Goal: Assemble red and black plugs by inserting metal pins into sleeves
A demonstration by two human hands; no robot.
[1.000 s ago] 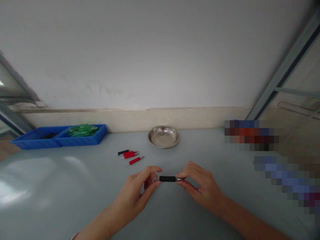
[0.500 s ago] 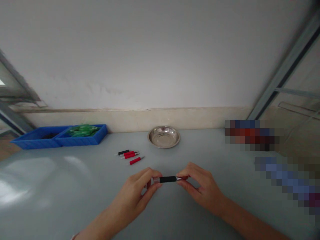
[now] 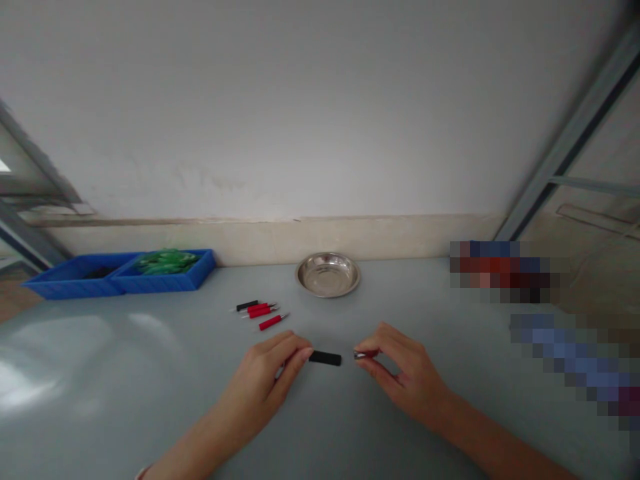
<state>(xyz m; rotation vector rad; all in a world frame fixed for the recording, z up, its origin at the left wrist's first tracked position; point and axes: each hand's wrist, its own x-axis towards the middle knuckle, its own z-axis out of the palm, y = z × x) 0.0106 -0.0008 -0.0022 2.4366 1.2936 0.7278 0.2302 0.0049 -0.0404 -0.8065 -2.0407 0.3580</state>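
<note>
My left hand [image 3: 267,373] pinches the left end of a short black sleeve [image 3: 325,358] just above the grey table [image 3: 125,373]. My right hand [image 3: 395,363] is closed in a pinch on a small metal pin [image 3: 359,355]. A gap separates the pin from the sleeve's right end. Behind my left hand lie several similar probes, red ones [image 3: 263,311] and a black one [image 3: 247,305], each with a metal tip.
A shallow steel dish [image 3: 327,274] stands at the back of the table by the wall. Two blue bins [image 3: 117,273] sit at the back left, one holding green parts [image 3: 165,261]. Blurred objects lie at the right edge.
The metal pin has come out of the black sleeve: my hands drew apart, the left one moving left and down with the sleeve, the right one keeping the pin.
</note>
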